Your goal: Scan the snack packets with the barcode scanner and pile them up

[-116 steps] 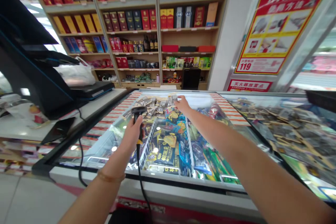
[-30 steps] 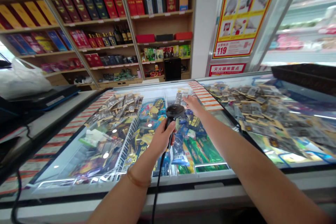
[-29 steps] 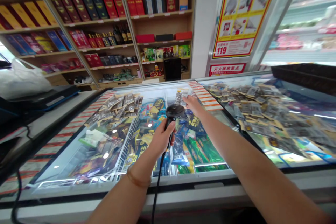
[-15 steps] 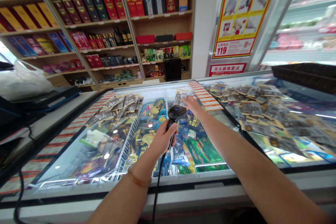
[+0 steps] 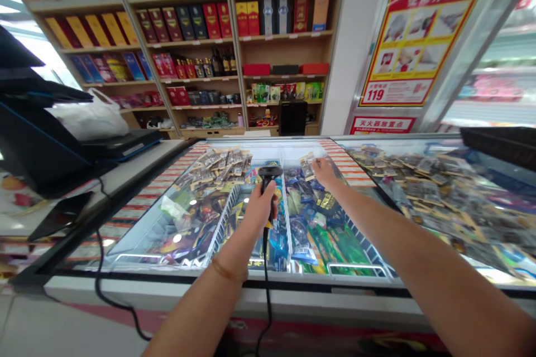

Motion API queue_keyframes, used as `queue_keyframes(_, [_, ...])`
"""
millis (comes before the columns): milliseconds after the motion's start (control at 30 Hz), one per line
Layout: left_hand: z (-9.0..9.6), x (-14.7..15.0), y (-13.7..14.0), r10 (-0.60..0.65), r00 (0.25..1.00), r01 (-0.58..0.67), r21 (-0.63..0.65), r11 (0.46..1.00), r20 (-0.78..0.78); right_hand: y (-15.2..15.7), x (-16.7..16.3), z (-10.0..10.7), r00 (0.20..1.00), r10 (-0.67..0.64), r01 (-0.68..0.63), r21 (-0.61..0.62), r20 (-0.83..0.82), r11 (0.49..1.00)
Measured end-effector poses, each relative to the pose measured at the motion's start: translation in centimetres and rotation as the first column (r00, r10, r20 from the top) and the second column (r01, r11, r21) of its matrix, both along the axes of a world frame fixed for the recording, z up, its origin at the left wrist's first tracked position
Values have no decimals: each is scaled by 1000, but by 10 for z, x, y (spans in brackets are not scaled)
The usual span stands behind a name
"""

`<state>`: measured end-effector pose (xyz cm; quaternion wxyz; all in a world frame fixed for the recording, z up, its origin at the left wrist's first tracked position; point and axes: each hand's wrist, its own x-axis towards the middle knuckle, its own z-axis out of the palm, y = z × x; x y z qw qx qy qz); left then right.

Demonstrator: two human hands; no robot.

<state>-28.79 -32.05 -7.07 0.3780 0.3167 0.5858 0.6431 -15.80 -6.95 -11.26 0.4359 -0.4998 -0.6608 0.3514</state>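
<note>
My left hand [image 5: 262, 203] is wrapped round the handle of a black barcode scanner [image 5: 270, 171], its head up and its cord hanging down past the freezer's front edge. Farther right and forward, my right hand [image 5: 325, 172] is closed on the edge of a small snack packet [image 5: 307, 165] with dark contents and tan ends. Both hands are over the glass top of a chest freezer [image 5: 146, 234]. A pile of similar packets [image 5: 221, 166] lies to the left, and a larger spread of packets [image 5: 427, 189] lies to the right.
Frozen goods in bags [image 5: 330, 240] show under the glass, parted by white wire dividers. At the left stand a black counter machine [image 5: 37, 134] and a white plastic bag [image 5: 90, 117]. A dark tray [image 5: 502, 145] sits at the right; shelves of boxes [image 5: 188, 22] line the back.
The view has swung left and tilted. The scanner has moved left, away from the packet, and its head is turned differently. My right hand keeps hold of the packet.
</note>
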Motion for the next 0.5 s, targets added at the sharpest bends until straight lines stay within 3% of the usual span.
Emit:
queue_keyframes(100, [11,-38,-29,129,992,-128,9,992,-15,-25,-31,11,983,162,-173,-139,-92,975])
queue_keyframes(233, [13,-92,-72,332,943,-332,-23,943,-27,-69,-100,26,885,403,-448,-196,-233,872])
queue_keyframes(400, [17,-131,-118,463,884,-467,-118,876,-63,-110,-194,52,886,389,-441,-201,-255,875])
queue_keyframes(500, [21,-139,-135,492,867,-497,-134,857,-72,-121,-229,64,864,427,-487,-229,-267,843])
